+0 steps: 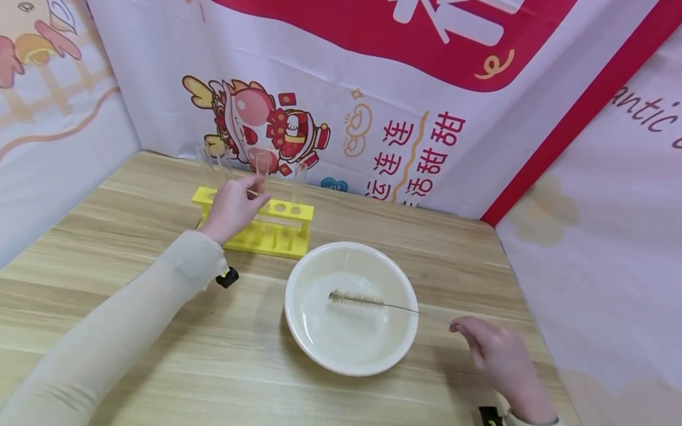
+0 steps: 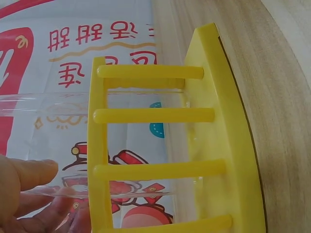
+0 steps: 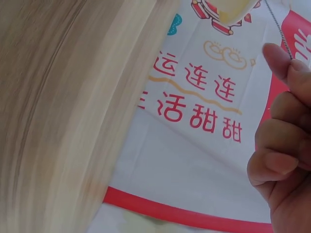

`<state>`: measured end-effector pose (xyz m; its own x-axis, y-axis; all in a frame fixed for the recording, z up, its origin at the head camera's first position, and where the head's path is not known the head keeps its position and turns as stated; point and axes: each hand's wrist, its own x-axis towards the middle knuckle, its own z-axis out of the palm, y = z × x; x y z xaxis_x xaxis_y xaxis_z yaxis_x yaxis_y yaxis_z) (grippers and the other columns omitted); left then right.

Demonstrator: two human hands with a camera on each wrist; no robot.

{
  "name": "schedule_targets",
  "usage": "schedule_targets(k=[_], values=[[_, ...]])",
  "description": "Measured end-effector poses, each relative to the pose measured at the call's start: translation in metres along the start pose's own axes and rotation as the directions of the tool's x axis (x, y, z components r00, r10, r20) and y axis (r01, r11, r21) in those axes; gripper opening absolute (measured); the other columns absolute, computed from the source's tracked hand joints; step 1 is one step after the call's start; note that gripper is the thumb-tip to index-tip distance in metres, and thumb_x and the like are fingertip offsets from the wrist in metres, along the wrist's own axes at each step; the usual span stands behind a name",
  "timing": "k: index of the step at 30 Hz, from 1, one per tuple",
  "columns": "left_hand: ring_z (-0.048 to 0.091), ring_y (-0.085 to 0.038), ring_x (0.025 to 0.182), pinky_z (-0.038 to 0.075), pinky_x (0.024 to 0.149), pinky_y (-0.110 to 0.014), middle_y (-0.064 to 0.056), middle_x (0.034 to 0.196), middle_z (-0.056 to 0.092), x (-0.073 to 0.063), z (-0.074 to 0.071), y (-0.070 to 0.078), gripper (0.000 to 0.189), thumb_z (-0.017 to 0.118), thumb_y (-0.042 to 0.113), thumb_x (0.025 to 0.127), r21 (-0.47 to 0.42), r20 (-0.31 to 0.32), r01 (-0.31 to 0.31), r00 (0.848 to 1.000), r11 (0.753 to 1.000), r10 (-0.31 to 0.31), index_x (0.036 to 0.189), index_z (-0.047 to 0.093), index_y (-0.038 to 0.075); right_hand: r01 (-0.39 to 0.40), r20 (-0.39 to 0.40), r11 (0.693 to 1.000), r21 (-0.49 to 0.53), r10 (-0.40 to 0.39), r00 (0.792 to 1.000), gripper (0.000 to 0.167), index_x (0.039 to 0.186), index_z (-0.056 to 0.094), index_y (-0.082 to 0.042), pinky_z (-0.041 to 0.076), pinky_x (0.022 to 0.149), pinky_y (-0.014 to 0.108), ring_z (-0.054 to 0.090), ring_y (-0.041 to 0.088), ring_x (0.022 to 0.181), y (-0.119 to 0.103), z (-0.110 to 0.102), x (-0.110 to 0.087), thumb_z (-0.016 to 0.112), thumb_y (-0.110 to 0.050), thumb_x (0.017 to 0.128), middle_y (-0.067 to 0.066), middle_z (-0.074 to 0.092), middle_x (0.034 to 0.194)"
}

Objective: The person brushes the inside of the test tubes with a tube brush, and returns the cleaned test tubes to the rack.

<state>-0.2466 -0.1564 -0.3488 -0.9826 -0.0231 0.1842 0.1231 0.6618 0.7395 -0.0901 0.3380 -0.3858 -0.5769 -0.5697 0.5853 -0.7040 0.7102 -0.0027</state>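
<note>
My left hand (image 1: 234,204) is at the yellow test tube rack (image 1: 266,251), its thumb and fingers around the upper part of a clear test tube (image 1: 261,161) standing in it. In the left wrist view, the thumb (image 2: 36,173) lies in front of this tube and other fingers show behind it. My right hand (image 1: 498,355) pinches the thin wire handle (image 3: 278,24) of a test tube brush (image 1: 356,299) between thumb and index finger, the other fingers curled. The brush's bristles extend over a white bowl (image 1: 298,340).
Another clear test tube (image 1: 299,183) stands at the rack's right end, and more rise at its left. The bowl sits on the wooden table (image 1: 224,355) in front of the rack. A printed cloth backdrop (image 1: 341,89) rises behind, with white side panels (image 1: 607,248).
</note>
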Motion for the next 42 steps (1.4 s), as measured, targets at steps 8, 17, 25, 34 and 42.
schedule_targets(k=[8, 17, 25, 34, 42], values=[[0.065, -0.032, 0.099, 0.056, 0.078, -0.043, -0.019, 0.128, 0.061, -0.016, -0.015, 0.01, 0.056, 0.063, 0.024, 0.099, 0.08, -0.027, -0.035, 0.999, 0.996, 0.038, 0.146, 0.045, 0.0, 0.008, 0.031, 0.997, -0.075, -0.005, 1.0, 0.044, 0.093, 0.071, -0.014, 0.053, 0.049, 0.033, 0.072, 0.016, 0.072, -0.013, 0.001, 0.009, 0.034, -0.034, 0.109, -0.005, 0.074, 0.088], [0.066, -0.025, 0.084, 0.057, 0.07, -0.038, -0.013, 0.106, 0.07, -0.04, -0.013, 0.04, 0.041, 0.065, 0.022, 0.098, 0.105, -0.01, -0.211, 0.977, 0.972, 0.214, 0.131, 0.061, 0.0, 0.03, 0.034, 0.994, -0.109, -0.026, 0.999, 0.043, 0.095, 0.072, -0.014, 0.048, 0.041, 0.031, 0.07, 0.016, 0.064, -0.023, 0.004, 0.019, 0.037, -0.034, 0.108, -0.001, 0.074, 0.085], [0.058, -0.031, 0.123, 0.053, 0.091, -0.041, -0.013, 0.146, 0.049, -0.027, 0.007, 0.051, 0.062, 0.062, 0.032, 0.099, -0.084, 0.099, -0.106, 0.989, 0.991, 0.114, 0.151, 0.039, 0.008, 0.069, -0.008, 0.991, -0.114, -0.07, 0.997, 0.039, 0.091, 0.071, -0.013, 0.037, 0.036, 0.022, 0.057, 0.01, 0.047, -0.035, 0.003, 0.03, 0.039, -0.029, 0.108, -0.005, 0.068, 0.074], [0.049, -0.028, 0.132, 0.048, 0.098, -0.041, -0.009, 0.151, 0.045, -0.003, 0.025, 0.045, 0.066, 0.061, 0.032, 0.099, -0.147, 0.135, -0.007, 0.99, 0.989, 0.028, 0.156, 0.031, 0.016, -0.069, -0.076, 0.997, 0.022, 0.071, 0.995, 0.04, 0.09, 0.069, -0.01, 0.046, 0.045, 0.024, 0.059, 0.003, 0.052, -0.038, -0.008, 0.023, 0.039, -0.03, 0.108, -0.004, 0.072, 0.078], [0.059, -0.025, 0.119, 0.051, 0.095, -0.04, -0.009, 0.134, 0.061, 0.008, 0.036, 0.037, 0.045, 0.062, 0.026, 0.099, -0.161, 0.119, -0.012, 0.992, 0.987, 0.031, 0.141, 0.054, 0.013, -0.211, -0.107, 0.97, 0.121, 0.224, 0.969, 0.016, 0.09, 0.07, -0.01, 0.026, 0.042, 0.011, 0.026, -0.01, 0.047, -0.036, -0.015, 0.011, 0.062, 0.004, 0.088, -0.013, 0.057, 0.061]])
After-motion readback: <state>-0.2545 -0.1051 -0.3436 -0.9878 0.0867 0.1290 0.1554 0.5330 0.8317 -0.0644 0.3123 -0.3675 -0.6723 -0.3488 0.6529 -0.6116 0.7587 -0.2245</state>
